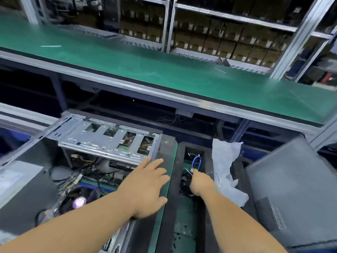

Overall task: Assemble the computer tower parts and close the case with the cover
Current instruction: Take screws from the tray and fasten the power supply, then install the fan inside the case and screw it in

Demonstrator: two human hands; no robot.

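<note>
The open computer tower (27, 179) lies on its side at the lower left, showing a silver drive cage (109, 137), cables and a motherboard. My left hand (147, 187) rests flat with spread fingers on the tower's black front edge. My right hand (200, 183) reaches into a black foam tray (206, 212) and pinches a blue cable (196, 161). A dark grey case cover (291, 189) leans at the right.
A crumpled white plastic bag (226, 167) lies between the tray and the cover. A long green conveyor belt (164, 66) runs across behind the bench. Shelves of cardboard boxes (228, 41) stand beyond it.
</note>
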